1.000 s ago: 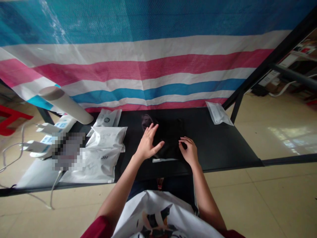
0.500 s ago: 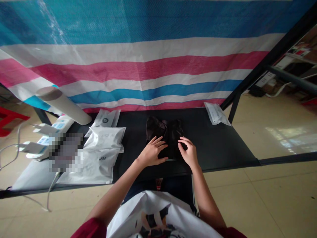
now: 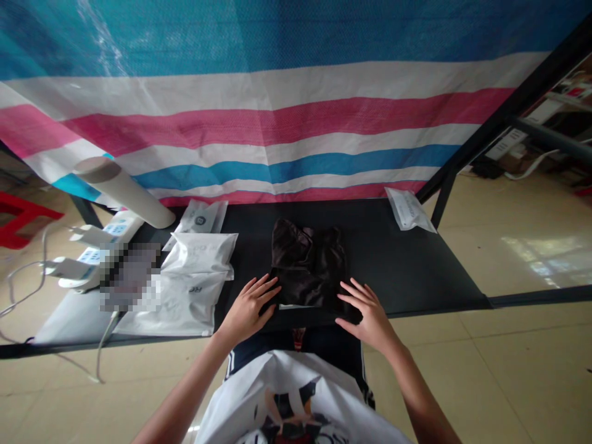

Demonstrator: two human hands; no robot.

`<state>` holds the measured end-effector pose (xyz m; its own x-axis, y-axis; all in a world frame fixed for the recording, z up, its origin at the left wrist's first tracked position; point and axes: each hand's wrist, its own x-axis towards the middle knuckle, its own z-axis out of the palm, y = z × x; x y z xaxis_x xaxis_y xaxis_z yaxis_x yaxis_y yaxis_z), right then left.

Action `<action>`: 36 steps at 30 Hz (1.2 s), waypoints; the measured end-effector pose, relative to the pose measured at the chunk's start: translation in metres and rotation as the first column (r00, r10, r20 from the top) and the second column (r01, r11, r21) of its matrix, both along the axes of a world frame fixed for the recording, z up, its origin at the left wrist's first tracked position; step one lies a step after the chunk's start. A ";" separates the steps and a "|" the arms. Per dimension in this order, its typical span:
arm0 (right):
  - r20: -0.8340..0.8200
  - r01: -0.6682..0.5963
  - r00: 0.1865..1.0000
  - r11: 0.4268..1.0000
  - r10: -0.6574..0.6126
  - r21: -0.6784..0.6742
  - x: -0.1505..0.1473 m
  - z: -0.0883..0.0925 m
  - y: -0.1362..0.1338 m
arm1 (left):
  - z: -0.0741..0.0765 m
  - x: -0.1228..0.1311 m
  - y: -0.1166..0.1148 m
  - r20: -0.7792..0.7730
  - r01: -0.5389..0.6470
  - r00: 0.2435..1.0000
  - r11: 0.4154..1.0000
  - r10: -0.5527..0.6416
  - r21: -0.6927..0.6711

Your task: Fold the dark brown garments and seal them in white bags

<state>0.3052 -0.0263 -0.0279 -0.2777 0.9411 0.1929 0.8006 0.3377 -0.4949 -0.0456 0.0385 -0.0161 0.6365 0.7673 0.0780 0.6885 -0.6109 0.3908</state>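
A dark, shiny piece of folded cloth [image 3: 300,265] lies on the black table top [image 3: 388,265] in front of me, its exact kind unclear. Under its near edge a thin white strip [image 3: 300,306] shows. My left hand [image 3: 252,308] is at the cloth's lower left corner, fingers spread and fingertips at its edge. At the lower right side is my right hand [image 3: 365,311], also with fingers apart, its fingertips at the cloth's edge. Neither hand grips anything.
Several white plastic pouches [image 3: 173,305] lie on the left, beside a blurred-out flat object [image 3: 132,277]. Behind are a power strip [image 3: 102,253] with plugs and a pale cylinder [image 3: 127,194]. Another white pouch [image 3: 411,211] sits at the back right. A striped sheet [image 3: 277,123] hangs behind.
Both hands have moved apart and nearer to me, from over the cloth to its lower left and right edges. More of the cloth is uncovered. The view has shifted slightly.
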 end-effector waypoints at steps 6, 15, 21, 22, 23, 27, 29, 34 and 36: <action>-0.090 0.051 0.995 0.996 -0.044 0.078 -0.003 -0.005 -0.002 | 0.005 -0.002 -0.002 0.130 -0.069 0.989 0.998 0.070 -0.015; -0.516 0.393 0.777 0.918 -0.361 -0.051 -0.021 -0.001 0.041 | 0.006 0.019 0.022 0.430 -0.338 0.828 0.932 0.360 -0.131; -0.398 0.481 0.802 0.877 -0.447 -0.015 -0.024 -0.003 0.094 | 0.009 0.034 0.058 0.315 -0.500 0.788 0.848 0.529 -0.175; -0.344 0.491 0.817 0.871 -0.463 -0.006 -0.024 -0.003 0.100 | 0.009 0.036 0.062 0.272 -0.514 0.797 0.842 0.540 -0.165; -0.284 0.500 0.830 0.866 -0.480 -0.002 -0.023 -0.003 0.104 | 0.010 0.038 0.065 0.224 -0.526 0.807 0.837 0.546 -0.150; -0.089 0.524 0.849 0.851 -0.520 0.031 -0.017 -0.003 0.111 | 0.007 0.038 0.074 0.093 -0.567 0.815 0.820 0.572 -0.071; -0.089 0.525 0.850 0.849 -0.520 0.058 -0.013 -0.005 0.115 | 0.004 0.035 0.079 0.100 -0.592 0.799 0.804 0.594 -0.044; -0.100 0.487 0.868 0.873 -0.486 -0.018 -0.005 -0.008 0.133 | -0.005 0.032 0.100 0.060 -0.617 0.782 0.784 0.620 -0.068; -0.068 0.470 0.878 0.880 -0.474 -0.064 -0.004 -0.008 0.144 | -0.006 0.035 0.108 0.043 -0.602 0.793 0.793 0.607 -0.097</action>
<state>0.3010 0.1175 -0.0364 0.2160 0.9647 0.1505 0.8170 -0.0942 -0.5688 -0.0110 0.1464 -0.0217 0.0358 0.9989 0.0302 0.8774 -0.0459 0.4775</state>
